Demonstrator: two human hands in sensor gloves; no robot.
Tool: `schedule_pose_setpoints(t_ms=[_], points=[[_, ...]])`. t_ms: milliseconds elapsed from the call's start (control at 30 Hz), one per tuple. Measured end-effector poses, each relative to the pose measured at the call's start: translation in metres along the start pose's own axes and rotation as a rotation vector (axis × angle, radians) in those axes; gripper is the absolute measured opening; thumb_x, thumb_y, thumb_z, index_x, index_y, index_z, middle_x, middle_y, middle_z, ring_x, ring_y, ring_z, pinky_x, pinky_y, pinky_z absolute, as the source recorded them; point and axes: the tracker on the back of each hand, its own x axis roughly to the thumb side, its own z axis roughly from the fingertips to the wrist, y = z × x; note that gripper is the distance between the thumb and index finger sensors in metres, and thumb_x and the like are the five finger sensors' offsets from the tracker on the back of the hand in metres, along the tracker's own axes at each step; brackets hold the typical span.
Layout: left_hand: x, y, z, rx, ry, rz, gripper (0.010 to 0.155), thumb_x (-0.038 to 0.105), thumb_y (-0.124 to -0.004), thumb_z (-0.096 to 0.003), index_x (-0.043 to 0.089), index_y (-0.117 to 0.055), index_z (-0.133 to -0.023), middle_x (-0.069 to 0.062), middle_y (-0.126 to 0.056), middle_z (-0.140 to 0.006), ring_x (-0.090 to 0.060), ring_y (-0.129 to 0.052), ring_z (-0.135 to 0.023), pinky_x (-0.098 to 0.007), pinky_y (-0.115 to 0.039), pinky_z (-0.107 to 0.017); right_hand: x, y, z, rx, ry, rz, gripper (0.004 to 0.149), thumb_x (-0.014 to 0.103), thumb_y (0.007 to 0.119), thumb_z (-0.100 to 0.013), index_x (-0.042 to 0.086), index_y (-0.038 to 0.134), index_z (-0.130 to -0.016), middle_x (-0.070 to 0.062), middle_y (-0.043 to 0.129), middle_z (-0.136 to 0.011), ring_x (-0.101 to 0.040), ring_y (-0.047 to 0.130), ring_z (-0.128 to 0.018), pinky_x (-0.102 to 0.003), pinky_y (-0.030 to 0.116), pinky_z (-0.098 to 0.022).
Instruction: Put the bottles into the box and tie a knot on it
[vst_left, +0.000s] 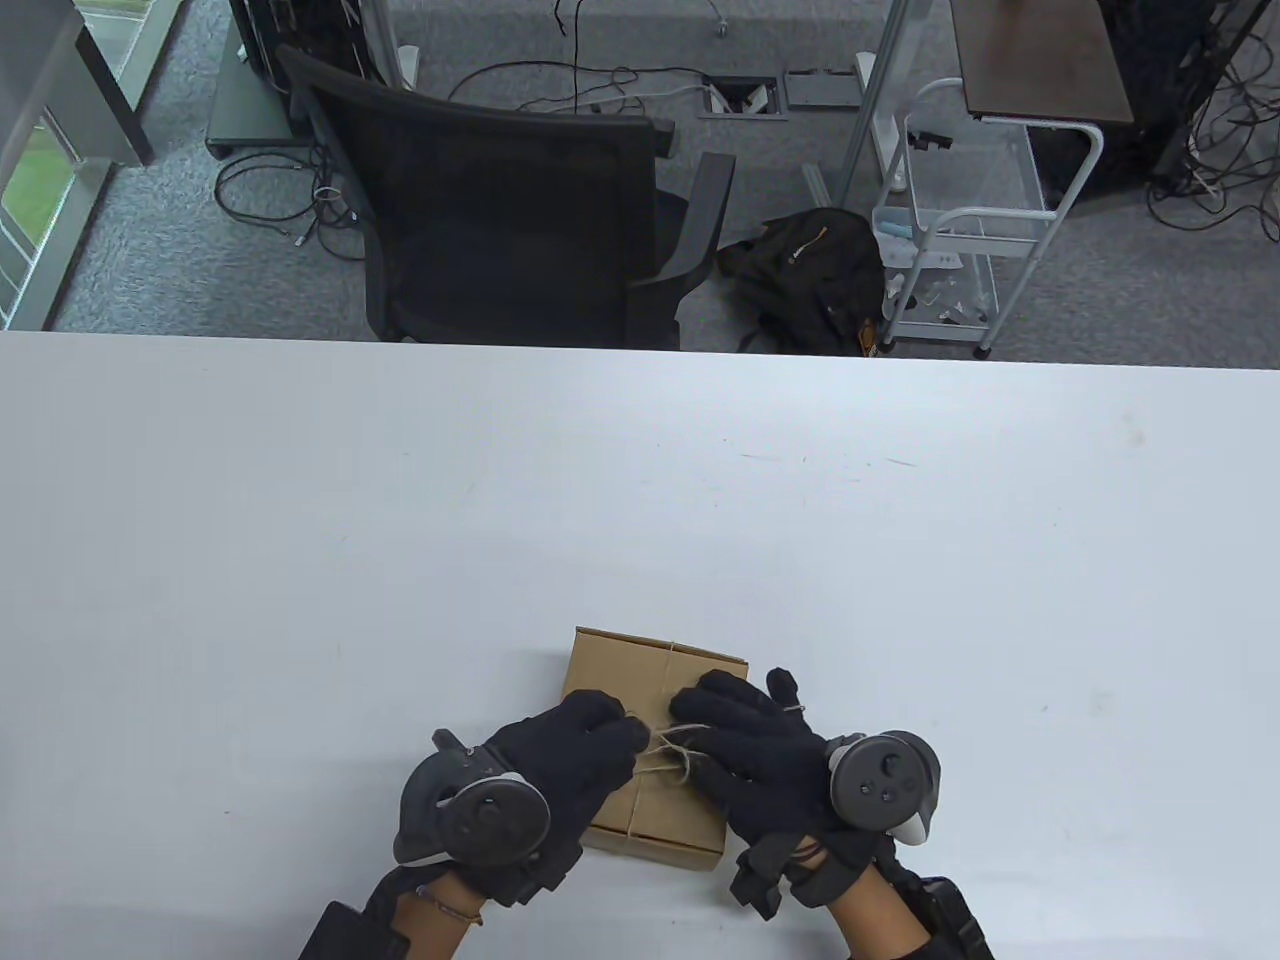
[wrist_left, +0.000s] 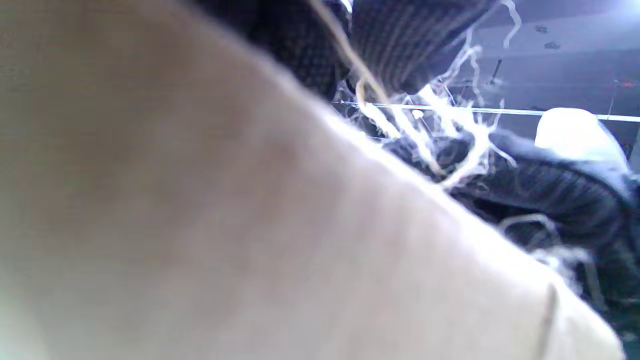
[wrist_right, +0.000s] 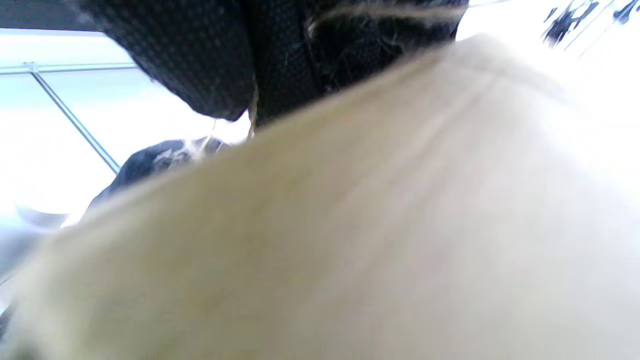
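Note:
A closed brown cardboard box (vst_left: 640, 680) lies near the front edge of the white table (vst_left: 640, 520), with thin twine (vst_left: 672, 752) wrapped around it. My left hand (vst_left: 600, 735) rests on the box's left part and pinches the twine at a tangle on the lid. My right hand (vst_left: 715, 725) lies over the right part, fingers curled on the same twine. In the left wrist view the blurred box (wrist_left: 250, 240) fills the frame, with frayed twine (wrist_left: 430, 130) between gloved fingers. In the right wrist view the box (wrist_right: 375, 225) is equally close. No bottles show.
A black office chair (vst_left: 500, 200) stands beyond the table's far edge, with a black bag (vst_left: 810, 270) and a white wire cart (vst_left: 960, 230) to its right. Cables lie on the carpet.

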Motion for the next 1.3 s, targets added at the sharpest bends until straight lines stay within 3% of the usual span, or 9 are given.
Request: schedule_pose_setpoints(t_ms=[300, 500, 733, 833, 900, 1000, 1067, 1300], points=[[-0.019, 0.007, 0.004, -0.002, 0.040, 0.083, 0.045, 0.038, -0.086, -0.0488, 0.028, -0.085, -0.093, -0.007, -0.093, -0.088, -0.013, -0.104, -0.026, -0.025, -0.090, -0.016, 0.006, -0.022, 0.006, -0.027, 0.010, 0.233, 0.040, 0.033, 0.090, -0.043, 0.008, 0.103, -0.072, -0.018, 0.095, -0.087, -0.044, 0.081, -0.083, -0.078, 0.036, -0.063], [-0.027, 0.007, 0.006, 0.010, 0.062, 0.143, 0.045, 0.037, -0.086, -0.0488, 0.028, -0.086, -0.093, -0.007, -0.094, -0.088, -0.015, -0.105, -0.027, -0.026, -0.090, -0.017, 0.012, -0.022, 0.008, -0.020, -0.019, 0.379, 0.040, 0.033, 0.090, -0.044, 0.009, 0.102, -0.073, -0.020, 0.090, -0.092, -0.047, 0.079, -0.084, -0.077, 0.040, -0.064], [-0.032, 0.011, 0.008, 0.023, 0.093, 0.116, 0.045, 0.037, -0.087, -0.0485, 0.027, -0.087, -0.092, -0.008, -0.095, -0.086, -0.015, -0.104, -0.026, -0.026, -0.090, -0.017, 0.009, -0.027, 0.009, -0.049, 0.006, 0.367, 0.041, 0.033, 0.089, -0.045, 0.009, 0.101, -0.075, -0.022, 0.078, -0.101, -0.052, 0.068, -0.089, -0.075, 0.043, -0.064], [-0.034, 0.011, 0.009, 0.020, 0.100, 0.103, 0.044, 0.037, -0.087, -0.0479, 0.026, -0.088, -0.091, -0.008, -0.094, -0.087, -0.015, -0.104, -0.027, -0.027, -0.090, -0.017, 0.006, -0.031, 0.010, -0.069, 0.020, 0.354, 0.041, 0.033, 0.090, -0.044, 0.009, 0.102, -0.075, -0.022, 0.078, -0.101, -0.052, 0.069, -0.089, -0.074, 0.055, -0.061], [-0.035, 0.012, 0.009, 0.038, 0.119, 0.086, 0.044, 0.036, -0.088, -0.0475, 0.026, -0.089, -0.090, -0.009, -0.095, -0.086, -0.016, -0.104, -0.028, -0.027, -0.090, -0.018, 0.006, -0.033, 0.009, -0.069, 0.018, 0.358, 0.040, 0.033, 0.090, -0.044, 0.009, 0.102, -0.073, -0.022, 0.079, -0.100, -0.052, 0.073, -0.085, -0.065, 0.069, -0.056], [-0.037, 0.015, 0.010, 0.047, 0.145, 0.047, 0.044, 0.037, -0.088, -0.0470, 0.026, -0.091, -0.089, -0.008, -0.094, -0.087, -0.017, -0.105, -0.030, -0.028, -0.090, -0.019, 0.005, -0.036, 0.009, -0.074, 0.012, 0.343, 0.040, 0.034, 0.092, -0.043, 0.010, 0.103, -0.072, -0.021, 0.079, -0.101, -0.051, 0.072, -0.086, -0.064, 0.070, -0.055], [-0.041, 0.017, 0.012, 0.056, 0.164, 0.038, 0.044, 0.037, -0.088, -0.0465, 0.025, -0.092, -0.089, -0.009, -0.094, -0.087, -0.017, -0.105, -0.031, -0.028, -0.090, -0.019, 0.003, -0.037, 0.010, -0.064, 0.044, 0.305, 0.039, 0.033, 0.093, -0.042, 0.010, 0.104, -0.071, -0.021, 0.076, -0.104, -0.055, 0.062, -0.091, -0.071, 0.061, -0.059], [-0.058, 0.022, 0.017, 0.034, 0.236, -0.028, 0.044, 0.037, -0.089, -0.0458, 0.025, -0.093, -0.087, -0.008, -0.094, -0.087, -0.018, -0.105, -0.032, -0.028, -0.091, -0.021, -0.008, -0.043, 0.009, 0.035, 0.136, 0.346, 0.038, 0.032, 0.096, -0.039, 0.009, 0.105, -0.069, -0.020, 0.076, -0.104, -0.055, 0.059, -0.094, -0.077, 0.049, -0.063]])
